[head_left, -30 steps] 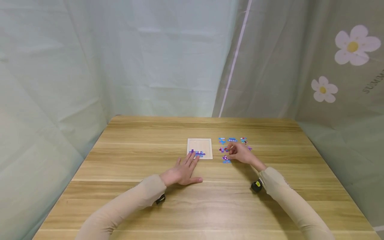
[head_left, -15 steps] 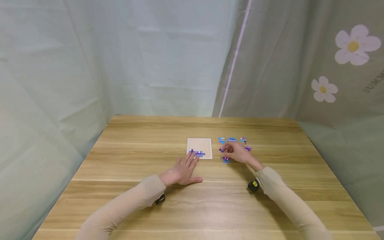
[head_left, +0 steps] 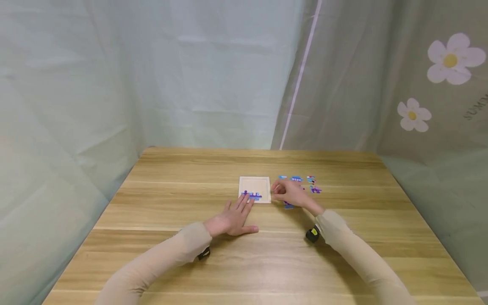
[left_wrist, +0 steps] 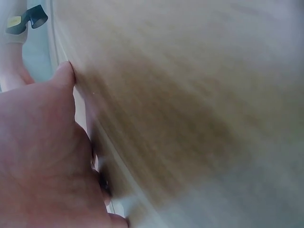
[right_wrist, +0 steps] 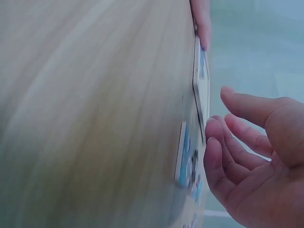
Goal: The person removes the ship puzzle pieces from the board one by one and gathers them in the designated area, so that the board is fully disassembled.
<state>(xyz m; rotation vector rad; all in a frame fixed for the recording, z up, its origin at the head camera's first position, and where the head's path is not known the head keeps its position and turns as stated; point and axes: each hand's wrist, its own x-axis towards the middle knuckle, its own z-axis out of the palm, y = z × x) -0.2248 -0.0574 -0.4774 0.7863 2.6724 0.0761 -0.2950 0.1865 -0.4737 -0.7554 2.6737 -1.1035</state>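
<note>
A square light-wood puzzle tray (head_left: 263, 186) lies on the table, with joined blue and purple jigsaw pieces (head_left: 254, 196) along its near side. My left hand (head_left: 233, 218) lies flat with fingers spread, its fingertips on those pieces and the tray's near edge. Just right of the tray is my right hand (head_left: 292, 194), fingers bent. The right wrist view shows a gap between thumb and fingers of this hand (right_wrist: 259, 147), with nothing visible in it. Beneath it lies a loose jigsaw piece (head_left: 288, 205); another, purple, is mostly covered by the hand.
More loose jigsaw pieces lie beyond and right of my right hand: a blue one (head_left: 296, 178), a multicoloured one (head_left: 311, 179) and a purple one (head_left: 315, 189). The wooden table (head_left: 190, 186) reaches back to hanging curtains (head_left: 213, 84). Each wrist carries a black device (head_left: 312, 234).
My right hand has moved left from above the loose pieces to the tray's right edge, uncovering the purple piece at the right. The left hand has stayed on the tray.
</note>
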